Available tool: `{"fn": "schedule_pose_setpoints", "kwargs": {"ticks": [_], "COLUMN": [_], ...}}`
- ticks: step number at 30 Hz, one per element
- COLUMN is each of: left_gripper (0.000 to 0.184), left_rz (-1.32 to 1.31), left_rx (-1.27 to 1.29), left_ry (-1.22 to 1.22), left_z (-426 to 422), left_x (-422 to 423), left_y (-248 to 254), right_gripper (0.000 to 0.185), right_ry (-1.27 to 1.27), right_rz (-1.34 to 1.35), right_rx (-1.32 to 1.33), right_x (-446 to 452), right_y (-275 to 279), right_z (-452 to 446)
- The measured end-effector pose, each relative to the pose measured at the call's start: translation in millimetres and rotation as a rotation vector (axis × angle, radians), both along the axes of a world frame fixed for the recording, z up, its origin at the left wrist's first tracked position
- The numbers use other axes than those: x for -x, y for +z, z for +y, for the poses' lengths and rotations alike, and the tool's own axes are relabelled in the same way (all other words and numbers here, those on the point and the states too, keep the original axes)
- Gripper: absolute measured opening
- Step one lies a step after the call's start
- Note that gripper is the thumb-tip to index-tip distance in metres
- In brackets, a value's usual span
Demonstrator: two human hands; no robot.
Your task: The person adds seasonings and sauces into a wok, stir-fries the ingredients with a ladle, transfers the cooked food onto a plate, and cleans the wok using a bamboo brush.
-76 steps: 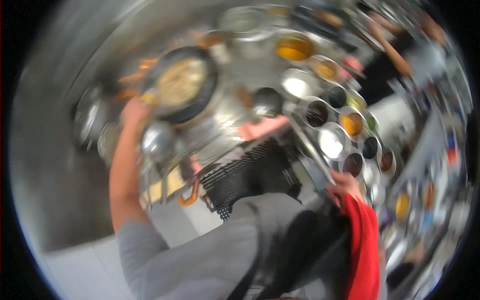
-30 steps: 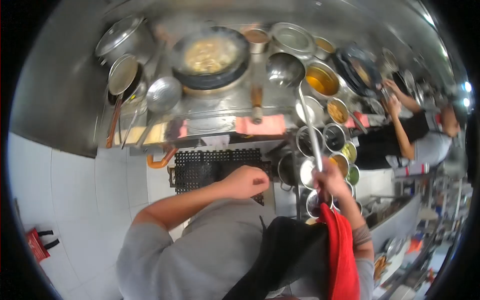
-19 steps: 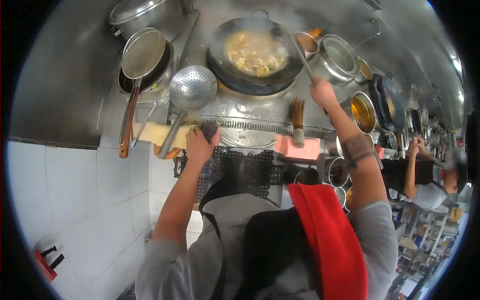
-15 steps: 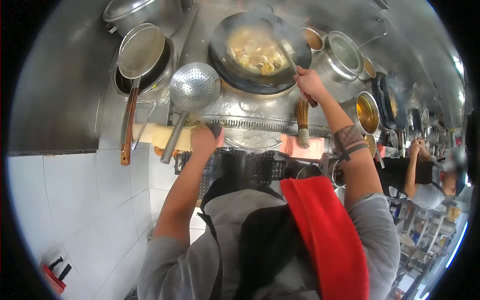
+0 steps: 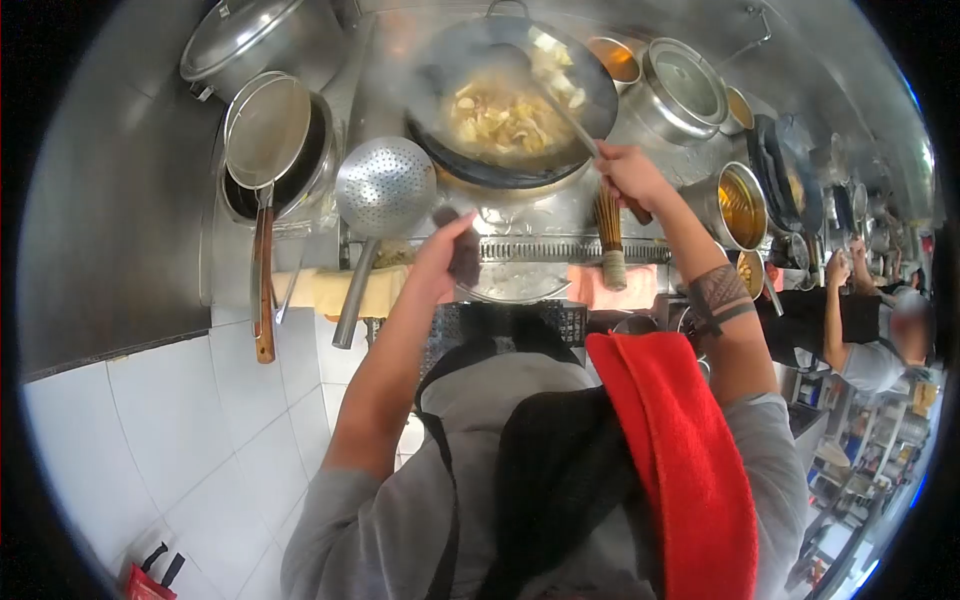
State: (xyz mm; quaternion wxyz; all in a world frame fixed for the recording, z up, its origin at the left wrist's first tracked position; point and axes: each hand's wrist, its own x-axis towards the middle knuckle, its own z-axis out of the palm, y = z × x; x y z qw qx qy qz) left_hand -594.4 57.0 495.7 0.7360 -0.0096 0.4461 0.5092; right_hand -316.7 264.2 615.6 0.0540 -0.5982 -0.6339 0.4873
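Steel-grey in the head view, a long-handled ladle (image 5: pixel 572 122) is slanting from the gripping right hand (image 5: pixel 630 175) into the round black wok (image 5: pixel 598 100) beyond, its length probably sparing that hand heat; the left hand (image 5: pixel 442 248) is clutching a dark cloth (image 5: pixel 466 257), likely as insulation.

The dark cloth (image 5: pixel 466 252) at the left hand (image 5: pixel 438 258) is blurred, the lidded pot (image 5: pixel 298 52) cropped above.

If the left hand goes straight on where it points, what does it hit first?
Likely the near side of the wok, with the dark cloth in the left hand. Height is unclear, so it might pass above or below the rim.
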Motion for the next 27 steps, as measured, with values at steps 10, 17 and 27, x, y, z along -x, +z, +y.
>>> {"fn": "schedule_pose_setpoints", "kwargs": {"ticks": [10,17,27], "left_gripper": [0.064,0.059,0.013], "left_rz": [0.162,0.204,0.349], "left_rx": [-0.011,0.302,0.214], "left_ry": [0.017,0.073,0.278], "left_z": [114.3,122.6,132.3], "left_x": [-35.5,-63.0,-68.2], "left_y": [22.6,61.1,-10.8], "right_gripper": [0.056,0.056,0.056], "right_ry": [0.101,0.184,0.221], "right_rz": [-0.113,0.032,-0.208], "right_rx": [-0.056,-0.068,-0.588], "right_x": [-78.5,-70.8,-180.7], "right_y": [19.0,-6.3,-19.6], "right_z": [28.8,36.3,40.1]}}
